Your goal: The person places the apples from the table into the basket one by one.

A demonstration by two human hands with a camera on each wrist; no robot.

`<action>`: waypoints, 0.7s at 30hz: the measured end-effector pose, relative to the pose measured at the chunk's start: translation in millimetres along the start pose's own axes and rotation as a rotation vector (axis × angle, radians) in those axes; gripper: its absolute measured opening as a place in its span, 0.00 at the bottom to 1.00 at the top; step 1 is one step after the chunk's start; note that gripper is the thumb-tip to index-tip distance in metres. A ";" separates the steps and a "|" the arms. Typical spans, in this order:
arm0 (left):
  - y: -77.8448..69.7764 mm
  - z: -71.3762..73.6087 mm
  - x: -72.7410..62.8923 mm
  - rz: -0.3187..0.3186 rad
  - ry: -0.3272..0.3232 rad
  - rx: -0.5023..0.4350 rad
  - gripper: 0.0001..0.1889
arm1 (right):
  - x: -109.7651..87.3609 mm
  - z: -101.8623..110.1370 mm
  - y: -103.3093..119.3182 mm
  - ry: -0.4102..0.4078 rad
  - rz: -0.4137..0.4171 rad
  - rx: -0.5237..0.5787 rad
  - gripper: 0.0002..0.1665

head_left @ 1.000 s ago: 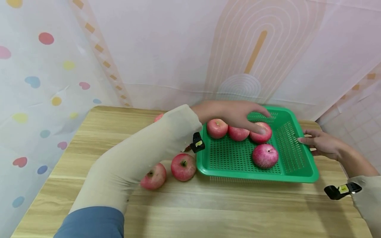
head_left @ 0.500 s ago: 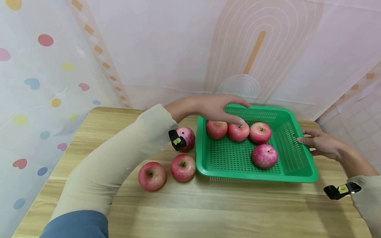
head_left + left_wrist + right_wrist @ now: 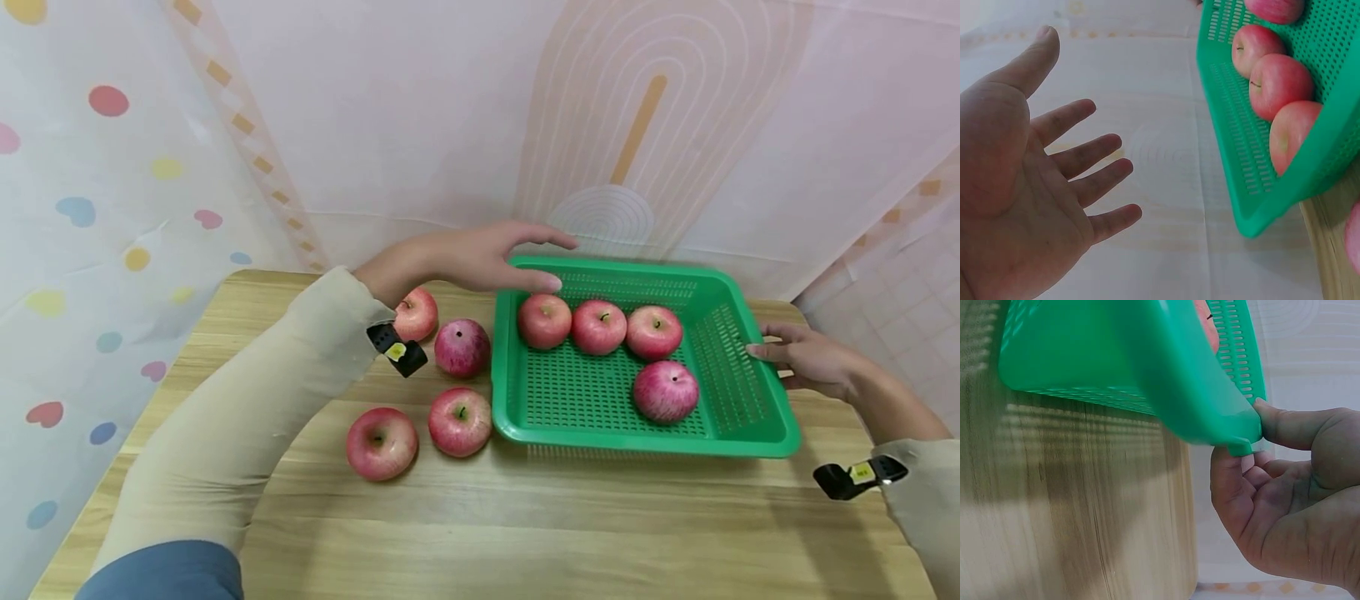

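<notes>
A green plastic basket (image 3: pixel 600 442) stands on the wooden table with several apples inside: three in a row along the back and a darker apple (image 3: pixel 666 392) in front of them. My right hand (image 3: pixel 813 360) pinches the basket's right rim, thumb on top and fingers beneath, as the right wrist view shows. Above the basket's back left corner, my left hand (image 3: pixel 487 257) hovers with its fingers spread. The left wrist view shows its bare palm (image 3: pixel 1029 187), holding nothing. Several apples lie left of the basket, among them a dark one (image 3: pixel 462 347) and a red one (image 3: pixel 460 422).
Another apple (image 3: pixel 382 443) lies toward the front left, and one (image 3: pixel 417 314) is partly hidden behind the left sleeve. The wooden table (image 3: pixel 525 533) reaches back to a patterned cloth backdrop (image 3: pixel 420 125). Small black cameras sit at both wrists.
My left hand has moved left from above the apples in the basket toward its back left corner, uncovering the row and the loose apples. The right hand stays on the rim.
</notes>
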State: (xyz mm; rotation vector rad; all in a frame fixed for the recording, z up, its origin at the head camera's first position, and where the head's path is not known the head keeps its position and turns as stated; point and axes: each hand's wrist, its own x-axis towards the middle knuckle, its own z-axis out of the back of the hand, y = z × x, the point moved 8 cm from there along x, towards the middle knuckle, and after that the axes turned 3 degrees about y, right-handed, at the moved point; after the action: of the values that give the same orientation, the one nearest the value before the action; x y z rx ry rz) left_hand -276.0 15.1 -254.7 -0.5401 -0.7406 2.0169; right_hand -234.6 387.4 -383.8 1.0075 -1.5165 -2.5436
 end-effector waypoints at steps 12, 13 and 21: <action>33.2 17.0 -34.8 0.037 -0.127 -0.018 0.29 | 1.5 -2.4 2.7 -0.006 0.003 0.001 0.16; 36.2 17.9 -37.4 0.037 -0.138 -0.015 0.29 | 1.6 -2.6 2.7 -0.004 0.004 0.003 0.16; 54.5 24.6 -58.4 0.060 -0.221 0.011 0.28 | 1.7 -3.3 3.9 0.013 0.020 0.012 0.12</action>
State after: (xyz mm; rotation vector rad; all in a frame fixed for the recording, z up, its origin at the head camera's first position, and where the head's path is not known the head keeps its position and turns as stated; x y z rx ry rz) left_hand -294.4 -65.2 -268.9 -0.3392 -0.8537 2.1578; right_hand -235.4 382.2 -382.6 1.0034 -1.5329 -2.5128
